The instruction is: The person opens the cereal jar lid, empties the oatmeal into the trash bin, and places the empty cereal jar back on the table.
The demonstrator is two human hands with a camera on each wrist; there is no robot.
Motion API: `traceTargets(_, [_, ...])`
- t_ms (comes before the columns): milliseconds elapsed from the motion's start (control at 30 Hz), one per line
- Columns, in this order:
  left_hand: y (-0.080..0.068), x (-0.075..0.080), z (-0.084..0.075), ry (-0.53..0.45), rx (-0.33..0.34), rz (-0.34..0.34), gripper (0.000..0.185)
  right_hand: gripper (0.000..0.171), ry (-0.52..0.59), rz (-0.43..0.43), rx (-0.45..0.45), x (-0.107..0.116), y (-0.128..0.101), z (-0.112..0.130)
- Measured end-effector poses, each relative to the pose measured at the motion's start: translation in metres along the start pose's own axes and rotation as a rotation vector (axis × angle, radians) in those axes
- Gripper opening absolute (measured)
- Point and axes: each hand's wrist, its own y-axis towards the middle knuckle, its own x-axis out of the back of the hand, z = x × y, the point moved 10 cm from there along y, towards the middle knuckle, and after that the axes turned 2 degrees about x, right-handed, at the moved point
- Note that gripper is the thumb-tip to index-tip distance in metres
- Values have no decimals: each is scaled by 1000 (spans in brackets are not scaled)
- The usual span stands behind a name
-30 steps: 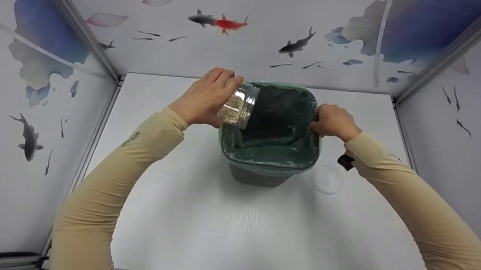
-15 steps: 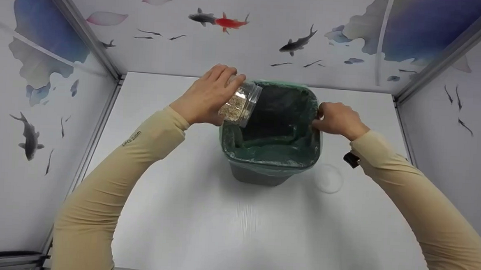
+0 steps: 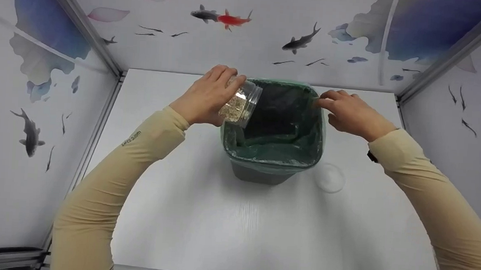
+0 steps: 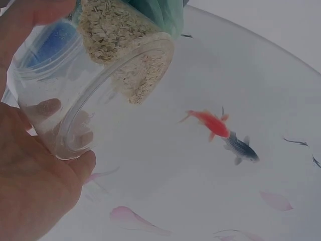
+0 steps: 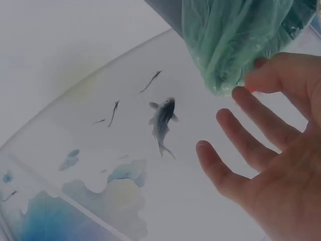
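Note:
A clear jar (image 3: 252, 104) lies tipped over the left rim of a bin (image 3: 259, 177), its mouth toward the inside. My left hand (image 3: 209, 96) grips it round the body. In the left wrist view, pale oat-like flakes (image 4: 113, 32) lie along one side of the jar, reaching its mouth. A green trash bag (image 3: 276, 155) lines the bin and folds over its rim. My right hand (image 3: 354, 114) is at the right rim, index fingertip at the bag's edge, thumb apart below. In the right wrist view its other fingers are spread beside the bag overhang (image 5: 230, 45).
A round clear lid (image 3: 331, 179) lies on the white table (image 3: 227, 233), right of the bin. Panels printed with fish (image 3: 299, 43) enclose the back and both sides. The bin stands close to the back panel.
My right hand has loosened from the bag-covered rim, its curled fingers straightening as hand and forearm shift right. My left hand and the tipped jar stay almost still.

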Motion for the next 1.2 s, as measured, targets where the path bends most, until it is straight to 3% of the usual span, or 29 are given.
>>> traceTargets(167, [0, -1, -2, -5, -10, -7, 102, 39, 27, -51, 62, -7, -5, 1])
traceTargets(633, [0, -4, 1, -36, 10, 22, 101, 17, 355, -77, -158, -25, 3, -15])
traceTargets(767, [-1, -3, 1, -31, 13, 27, 100, 18, 382, -69, -211, -24, 3, -15])
traceTargets(967, [2, 1, -1, 0, 3, 31, 100, 17, 384, -70, -222, -22, 6, -12])
traceTargets(1200, [8, 12, -7, 48, -44, -25, 96, 15, 379, -84, -221, -20, 7, -11])
